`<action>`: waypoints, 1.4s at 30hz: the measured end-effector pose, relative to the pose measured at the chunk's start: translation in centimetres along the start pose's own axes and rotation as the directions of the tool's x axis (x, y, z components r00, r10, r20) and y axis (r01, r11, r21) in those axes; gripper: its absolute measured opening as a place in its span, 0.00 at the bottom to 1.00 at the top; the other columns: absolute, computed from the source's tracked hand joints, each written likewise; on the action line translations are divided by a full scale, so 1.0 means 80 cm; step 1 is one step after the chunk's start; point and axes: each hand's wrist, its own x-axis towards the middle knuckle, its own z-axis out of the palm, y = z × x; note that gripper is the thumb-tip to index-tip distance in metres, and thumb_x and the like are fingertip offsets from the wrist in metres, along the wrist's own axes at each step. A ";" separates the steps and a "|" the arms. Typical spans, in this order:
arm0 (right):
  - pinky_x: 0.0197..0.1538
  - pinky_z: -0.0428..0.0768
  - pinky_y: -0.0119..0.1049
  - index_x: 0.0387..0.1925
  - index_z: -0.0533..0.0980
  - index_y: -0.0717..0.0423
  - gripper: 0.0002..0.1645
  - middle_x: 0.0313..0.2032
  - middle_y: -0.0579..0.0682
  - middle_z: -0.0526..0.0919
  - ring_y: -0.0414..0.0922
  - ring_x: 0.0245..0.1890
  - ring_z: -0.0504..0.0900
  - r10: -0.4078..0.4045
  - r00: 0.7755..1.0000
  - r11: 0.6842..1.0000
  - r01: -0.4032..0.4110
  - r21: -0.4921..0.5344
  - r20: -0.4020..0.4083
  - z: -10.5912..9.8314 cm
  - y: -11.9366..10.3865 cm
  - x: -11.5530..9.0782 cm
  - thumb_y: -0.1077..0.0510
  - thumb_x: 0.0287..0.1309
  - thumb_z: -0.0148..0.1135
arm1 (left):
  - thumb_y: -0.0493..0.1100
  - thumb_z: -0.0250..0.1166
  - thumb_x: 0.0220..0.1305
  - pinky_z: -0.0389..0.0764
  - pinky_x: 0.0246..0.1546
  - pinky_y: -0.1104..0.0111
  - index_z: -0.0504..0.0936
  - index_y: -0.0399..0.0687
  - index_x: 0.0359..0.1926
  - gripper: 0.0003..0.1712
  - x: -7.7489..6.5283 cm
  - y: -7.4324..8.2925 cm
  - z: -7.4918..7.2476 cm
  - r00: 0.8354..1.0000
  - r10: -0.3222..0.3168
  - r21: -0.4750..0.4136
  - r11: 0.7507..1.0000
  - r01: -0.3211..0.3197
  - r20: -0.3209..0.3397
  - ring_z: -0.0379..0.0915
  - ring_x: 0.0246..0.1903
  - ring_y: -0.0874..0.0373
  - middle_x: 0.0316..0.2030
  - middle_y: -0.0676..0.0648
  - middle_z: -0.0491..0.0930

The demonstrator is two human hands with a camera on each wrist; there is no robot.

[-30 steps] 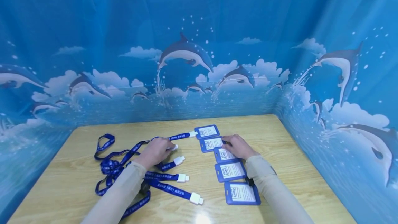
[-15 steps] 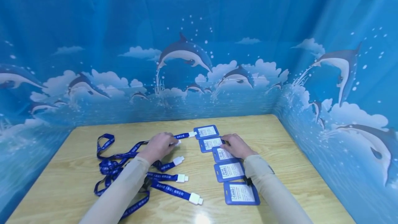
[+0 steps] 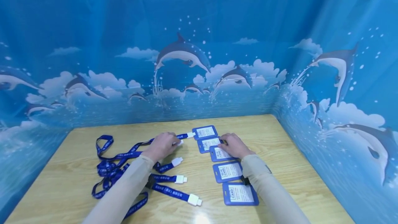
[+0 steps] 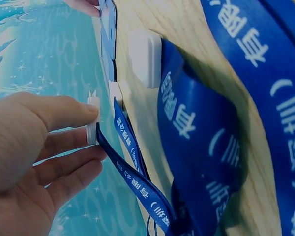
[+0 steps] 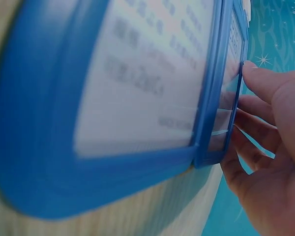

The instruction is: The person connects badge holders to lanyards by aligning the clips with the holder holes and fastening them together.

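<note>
Behind the badge row (image 3: pixel 227 171) hangs a huge blue dolphin curtain (image 3: pixel 192 54), with a wooden table (image 3: pixel 199 163) under the row. Left of the row there's a messy tangle of blue straps (image 3: pixel 107 170), one reaching its farthest badge. Also left of it, the left hand (image 3: pixel 163 145) is pinching a white clip (image 4: pixel 92 120). The right hand (image 3: pixel 234 145) touches the row's right side, fingers slightly bent, can't tell if it's gripping.

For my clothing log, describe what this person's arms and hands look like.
The long, pale beige fabric left sleeve and matching right sleeve are creased near the wrists; the right one bears a thin dark mark. A small black object, too unclear to identify, shows beside each wrist. The left hand and right hand are bare.
</note>
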 end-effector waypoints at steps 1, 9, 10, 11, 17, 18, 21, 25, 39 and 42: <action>0.70 0.71 0.56 0.61 0.76 0.64 0.27 0.62 0.62 0.78 0.60 0.65 0.74 0.003 1.000 1.000 -0.003 0.001 0.002 0.000 0.000 0.000 0.51 0.68 0.64 | 0.41 0.71 0.63 0.86 0.49 0.61 0.89 0.53 0.47 0.11 0.001 0.000 0.001 1.000 0.001 0.000 1.000 -0.001 -0.003 0.83 0.41 0.55 0.44 0.48 0.87; 0.70 0.70 0.57 0.61 0.77 0.63 0.27 0.62 0.62 0.78 0.60 0.65 0.74 0.010 1.000 1.000 -0.010 0.010 0.001 -0.001 -0.003 -0.001 0.51 0.67 0.64 | 0.40 0.71 0.63 0.85 0.51 0.59 0.89 0.51 0.46 0.10 0.006 0.004 0.007 1.000 0.016 -0.009 1.000 -0.016 0.002 0.84 0.43 0.53 0.44 0.47 0.87; 0.70 0.70 0.57 0.61 0.77 0.63 0.27 0.62 0.62 0.78 0.60 0.65 0.73 0.012 1.000 1.000 -0.013 0.011 0.001 -0.001 -0.003 -0.001 0.51 0.67 0.64 | 0.40 0.71 0.63 0.85 0.51 0.60 0.89 0.51 0.46 0.11 0.006 0.004 0.008 1.000 0.016 -0.010 1.000 -0.016 0.003 0.84 0.43 0.53 0.44 0.47 0.87; 0.70 0.70 0.57 0.61 0.77 0.63 0.27 0.62 0.62 0.78 0.60 0.65 0.74 0.013 1.000 1.000 -0.013 0.010 0.001 -0.001 -0.003 -0.001 0.52 0.67 0.64 | 0.40 0.71 0.63 0.85 0.51 0.60 0.89 0.51 0.46 0.11 0.007 0.005 0.009 1.000 0.018 -0.012 1.000 -0.018 0.004 0.84 0.44 0.53 0.44 0.47 0.87; 0.70 0.71 0.57 0.60 0.77 0.63 0.26 0.62 0.62 0.79 0.60 0.65 0.74 0.007 1.000 1.000 -0.007 0.004 0.002 0.000 -0.002 0.000 0.52 0.67 0.65 | 0.40 0.71 0.63 0.85 0.53 0.60 0.89 0.53 0.47 0.11 0.010 0.010 0.013 1.000 -0.002 -0.018 1.000 0.003 0.029 0.84 0.46 0.54 0.46 0.48 0.87; 0.70 0.71 0.57 0.60 0.77 0.63 0.26 0.62 0.62 0.78 0.60 0.65 0.74 0.006 1.000 1.000 -0.006 0.004 0.003 0.001 -0.002 0.000 0.52 0.67 0.65 | 0.40 0.71 0.63 0.84 0.53 0.60 0.89 0.53 0.47 0.11 0.010 0.011 0.014 0.999 -0.004 -0.019 1.000 0.005 0.032 0.84 0.47 0.54 0.46 0.48 0.87; 0.70 0.70 0.57 0.61 0.77 0.64 0.27 0.62 0.62 0.78 0.61 0.65 0.74 0.007 1.000 1.000 -0.008 0.010 0.005 0.001 -0.002 0.000 0.52 0.67 0.64 | 0.41 0.70 0.64 0.84 0.53 0.60 0.89 0.53 0.48 0.11 0.010 0.014 0.016 0.999 0.001 -0.027 1.000 0.000 0.032 0.83 0.47 0.54 0.46 0.48 0.87; 0.71 0.70 0.57 0.61 0.76 0.63 0.27 0.62 0.62 0.78 0.60 0.65 0.74 0.011 1.000 1.000 -0.011 0.016 0.002 0.002 -0.004 0.000 0.51 0.67 0.64 | 0.40 0.70 0.64 0.85 0.51 0.61 0.89 0.52 0.47 0.11 0.009 0.018 0.017 0.999 0.032 -0.038 0.999 -0.031 0.011 0.84 0.45 0.55 0.45 0.49 0.88; 0.57 0.82 0.48 0.62 0.76 0.63 0.28 0.49 0.56 0.80 0.50 0.48 0.80 0.001 1.000 1.000 -0.001 -0.008 0.018 0.005 -0.012 0.002 0.50 0.68 0.64 | 0.39 0.70 0.64 0.85 0.52 0.62 0.89 0.52 0.47 0.11 0.015 0.032 0.027 0.998 0.058 -0.044 0.997 -0.057 0.023 0.84 0.48 0.55 0.46 0.50 0.88; 0.56 0.82 0.47 0.63 0.76 0.62 0.29 0.48 0.55 0.80 0.48 0.46 0.80 0.014 1.000 1.000 -0.014 -0.002 0.025 0.006 -0.013 0.003 0.50 0.68 0.64 | 0.39 0.70 0.64 0.85 0.53 0.62 0.89 0.52 0.47 0.11 0.015 0.033 0.030 0.998 0.060 -0.050 0.997 -0.059 0.035 0.83 0.48 0.55 0.46 0.50 0.88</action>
